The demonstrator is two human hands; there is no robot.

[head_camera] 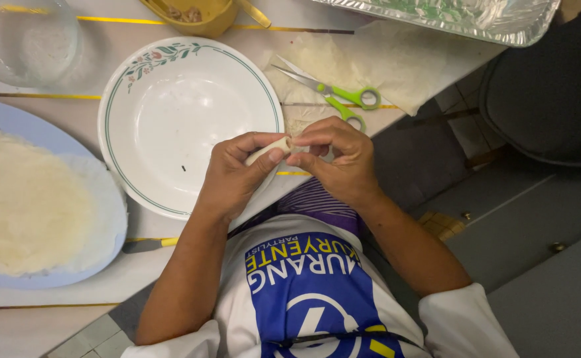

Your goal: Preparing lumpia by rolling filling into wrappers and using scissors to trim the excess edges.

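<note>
A small pale rolled wrapper (272, 147) sits between both hands, just over the near rim of an empty white plate (171, 113) with a green line and flower pattern. My left hand (237, 172) grips the roll from the left with thumb and fingers. My right hand (337, 156) pinches its right end with the fingertips. Part of the roll is hidden inside the fingers.
A blue plate (45, 282) at left holds a stack of thin pale wrappers (25, 192). Green-handled scissors (340, 96) lie on loose wrapper sheets (396, 66). A yellow bowl (201, 16), a clear container (28, 40) and a foil tray (463, 16) stand along the far edge. A dark chair (549, 93) is at right.
</note>
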